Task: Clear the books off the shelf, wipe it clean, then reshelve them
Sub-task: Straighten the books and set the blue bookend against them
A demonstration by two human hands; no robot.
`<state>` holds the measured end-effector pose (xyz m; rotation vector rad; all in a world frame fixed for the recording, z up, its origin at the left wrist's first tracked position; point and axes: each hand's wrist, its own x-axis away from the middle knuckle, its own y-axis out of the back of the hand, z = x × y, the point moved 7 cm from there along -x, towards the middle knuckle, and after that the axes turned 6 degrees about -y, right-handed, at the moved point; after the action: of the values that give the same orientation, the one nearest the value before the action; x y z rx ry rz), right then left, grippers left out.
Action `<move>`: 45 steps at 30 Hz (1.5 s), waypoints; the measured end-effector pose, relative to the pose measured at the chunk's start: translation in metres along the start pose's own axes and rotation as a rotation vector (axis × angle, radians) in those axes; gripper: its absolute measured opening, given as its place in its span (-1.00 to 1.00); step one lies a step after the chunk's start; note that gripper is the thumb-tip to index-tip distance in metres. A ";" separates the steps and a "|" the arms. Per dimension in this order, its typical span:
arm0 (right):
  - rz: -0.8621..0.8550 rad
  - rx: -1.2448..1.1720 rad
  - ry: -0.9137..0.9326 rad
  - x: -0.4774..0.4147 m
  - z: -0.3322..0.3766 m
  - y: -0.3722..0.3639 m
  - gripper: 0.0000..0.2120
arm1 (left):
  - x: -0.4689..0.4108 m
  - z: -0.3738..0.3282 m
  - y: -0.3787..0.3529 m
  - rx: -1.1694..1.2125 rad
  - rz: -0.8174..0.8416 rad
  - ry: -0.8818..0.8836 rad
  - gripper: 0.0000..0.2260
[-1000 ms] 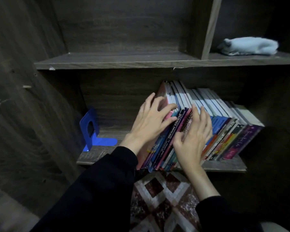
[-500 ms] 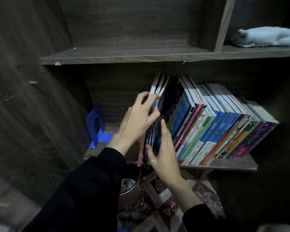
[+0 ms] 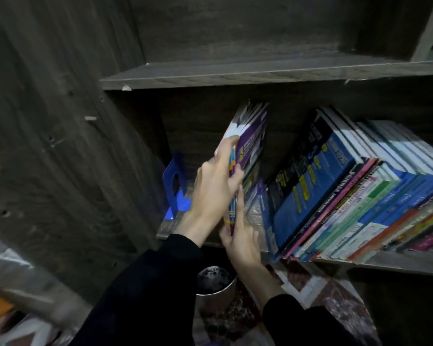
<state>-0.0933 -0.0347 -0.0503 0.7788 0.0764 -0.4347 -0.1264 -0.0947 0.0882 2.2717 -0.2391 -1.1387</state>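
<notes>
My left hand (image 3: 213, 188) grips a small bundle of thin books (image 3: 250, 138) near its middle and holds it upright, apart from the others. My right hand (image 3: 243, 240) clasps the bundle's bottom edge, with its fingers lying up along the right side and its thumb on the left. The other books (image 3: 360, 196) stand in a row that leans left across the shelf board (image 3: 398, 263), with a dark gap between them and the bundle. Both sleeves are black.
A blue metal bookend (image 3: 175, 186) stands at the shelf's left end, just left of my left hand. The upper shelf board (image 3: 235, 73) hangs close above the bundle. A metal cup (image 3: 213, 283) and a patterned rug (image 3: 335, 295) lie below. The cabinet's side wall (image 3: 60, 146) closes the left.
Both hands went from resting on the leaning spines to taking hold of the leftmost few books. That bundle has been pulled upright and leftward, opening a gap. The view has shifted left.
</notes>
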 end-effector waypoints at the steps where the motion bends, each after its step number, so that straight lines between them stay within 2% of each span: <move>1: 0.023 -0.012 0.023 -0.002 0.005 -0.007 -0.03 | 0.002 0.007 0.009 -0.003 -0.028 0.008 -0.59; 8: 0.102 -0.029 0.112 -0.010 0.049 -0.057 -0.04 | 0.017 0.048 0.062 -0.013 -0.122 0.066 -0.61; 15: 0.140 -0.040 0.193 -0.021 0.078 -0.090 0.03 | 0.021 0.077 0.096 -0.177 -0.201 0.082 -0.60; 18: 0.167 -0.026 0.228 -0.026 0.084 -0.097 0.03 | 0.016 0.089 0.106 -0.232 -0.207 0.141 -0.60; 23: 0.233 -0.083 0.122 -0.028 0.070 -0.105 -0.04 | 0.028 0.089 0.101 -0.230 -0.237 0.183 -0.25; 27: 0.295 -0.075 0.147 -0.029 0.061 -0.111 0.02 | 0.050 0.091 0.086 -0.253 -0.253 0.257 -0.13; 31: 0.288 -0.020 0.158 -0.032 0.061 -0.115 0.06 | 0.066 0.101 0.075 -0.297 -0.200 0.296 -0.06; 35: 0.317 -0.024 0.177 -0.028 0.064 -0.117 0.06 | 0.070 0.110 0.075 -0.327 -0.183 0.356 -0.11; 38: 0.348 -0.036 0.201 -0.026 0.064 -0.115 0.05 | 0.067 0.110 0.078 -0.332 -0.178 0.355 -0.14; 45: 0.351 -0.081 0.156 -0.022 0.059 -0.095 0.03 | 0.072 0.103 0.078 -0.356 -0.170 0.336 -0.03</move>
<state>-0.1569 -0.1276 -0.0660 0.7281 0.1006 -0.0377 -0.1551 -0.2301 0.0361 2.1428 0.2730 -0.7845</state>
